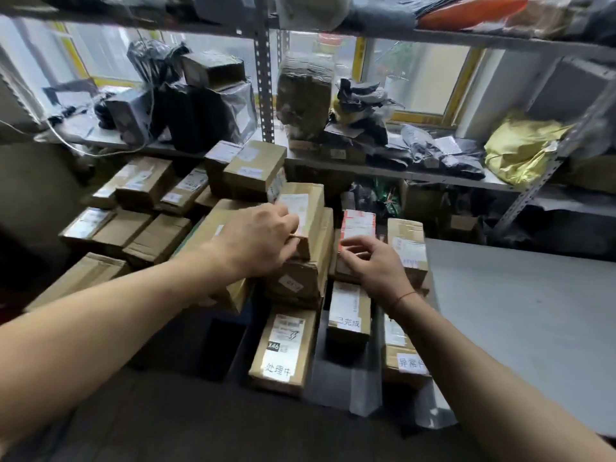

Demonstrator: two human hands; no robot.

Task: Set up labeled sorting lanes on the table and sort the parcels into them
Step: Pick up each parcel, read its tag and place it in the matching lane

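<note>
The left hand (263, 238) is curled over the near end of a long cardboard parcel (308, 218) at the centre of the heap, its fingers gripping the edge by the white shipping label; that parcel's long axis runs from 6 toward 12 o'clock, label face up, and it lies on top of other boxes. The right hand (373, 265), just beside it at 3 o'clock, pinches the near end of a red-and-white labelled parcel (358, 228), which also points away toward 12 o'clock. Nearer the person, three boxes lie side by side with the same long axis and carry handwritten white tags: the left tagged box (283, 348) at 6 o'clock, the middle tagged box (348, 315) just right of it, and the right tagged box (405, 358) at 5 o'clock, half hidden under the right forearm. More brown boxes (133, 225) are heaped at 9 to 10 o'clock, touching one another. The grey tabletop (520, 315) shows bare surface from 3 to 4 o'clock, its far edge meeting the metal shelf rack (266, 95). The rack's shelf at 12 o'clock holds dark plastic bags and wrapped packages, with a yellow bag (520, 148) at 2 o'clock.
</note>
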